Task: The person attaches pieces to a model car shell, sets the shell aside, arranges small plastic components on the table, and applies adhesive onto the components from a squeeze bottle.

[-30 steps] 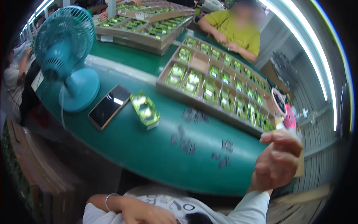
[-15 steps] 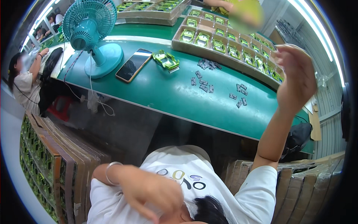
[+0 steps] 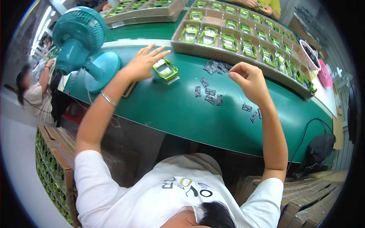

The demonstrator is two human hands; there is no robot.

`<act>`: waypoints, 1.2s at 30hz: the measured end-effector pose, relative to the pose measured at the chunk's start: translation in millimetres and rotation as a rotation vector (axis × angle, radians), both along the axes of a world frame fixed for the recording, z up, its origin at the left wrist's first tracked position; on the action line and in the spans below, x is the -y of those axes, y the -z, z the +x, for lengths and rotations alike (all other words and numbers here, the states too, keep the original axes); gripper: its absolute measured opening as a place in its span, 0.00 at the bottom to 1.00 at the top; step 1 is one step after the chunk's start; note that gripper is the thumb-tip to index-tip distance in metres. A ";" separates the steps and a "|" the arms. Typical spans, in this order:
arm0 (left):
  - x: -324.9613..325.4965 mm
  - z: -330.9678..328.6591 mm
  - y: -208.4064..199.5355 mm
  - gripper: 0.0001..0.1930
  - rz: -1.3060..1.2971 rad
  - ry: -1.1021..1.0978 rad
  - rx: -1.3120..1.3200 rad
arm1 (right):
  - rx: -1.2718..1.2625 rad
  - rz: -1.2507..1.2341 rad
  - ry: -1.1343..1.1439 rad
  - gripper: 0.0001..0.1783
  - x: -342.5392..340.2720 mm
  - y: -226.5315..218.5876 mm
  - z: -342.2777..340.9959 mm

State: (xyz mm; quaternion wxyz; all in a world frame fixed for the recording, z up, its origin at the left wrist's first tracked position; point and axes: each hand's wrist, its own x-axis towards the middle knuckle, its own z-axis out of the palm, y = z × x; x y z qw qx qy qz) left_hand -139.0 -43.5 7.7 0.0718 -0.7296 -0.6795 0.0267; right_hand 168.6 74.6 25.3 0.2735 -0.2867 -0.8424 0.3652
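My left hand (image 3: pixel 143 65) is open, fingers spread, just above the table beside a bright green plastic frame (image 3: pixel 165 70). Beneath that wrist, most of a phone (image 3: pixel 130 89) is hidden; only a corner of its orange-brown case shows. My right hand (image 3: pixel 249 79) is bent into a pinch, thumb and forefinger drawn together near a pile of small dark parts (image 3: pixel 216 67). Whether anything sits between those fingertips is too small to tell. More loose dark parts (image 3: pixel 210 95) lie nearer to me, and a few others (image 3: pixel 247 107) rest below my right hand.
A divided cardboard box (image 3: pixel 213 50) of green frames stands along the far side, with another box (image 3: pixel 144 16) behind. A teal fan (image 3: pixel 78 41) is at left, a black bag (image 3: pixel 319 150) at right. Stacked cartons (image 3: pixel 57 152) flank me. A co-worker's hands (image 3: pixel 262 7) work opposite.
My left hand has gone from near my chest out over the phone, its fingers spreading. My right hand has come down from its raised position toward the dark parts. The view has shifted slightly.
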 end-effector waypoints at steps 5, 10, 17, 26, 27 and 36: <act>-33.7 -8.2 1.5 0.29 -0.239 0.120 0.149 | 0.089 -0.061 0.040 0.09 -11.0 6.9 9.5; -15.7 48.3 -6.4 0.27 0.125 0.115 0.359 | -0.046 -0.150 0.040 0.14 5.5 14.6 8.0; -8.8 122.6 -7.5 0.35 0.645 0.276 0.352 | -0.283 0.143 -0.113 0.35 24.0 24.4 7.1; -29.5 102.6 14.5 0.32 0.527 0.261 0.707 | -0.566 -0.052 0.078 0.21 11.1 19.0 12.0; -30.3 98.3 17.2 0.31 0.598 0.221 0.727 | -0.668 -0.197 0.177 0.14 9.6 17.7 10.3; -35.0 95.5 31.1 0.30 0.696 0.149 0.715 | 0.604 0.131 0.089 0.15 26.7 43.9 3.5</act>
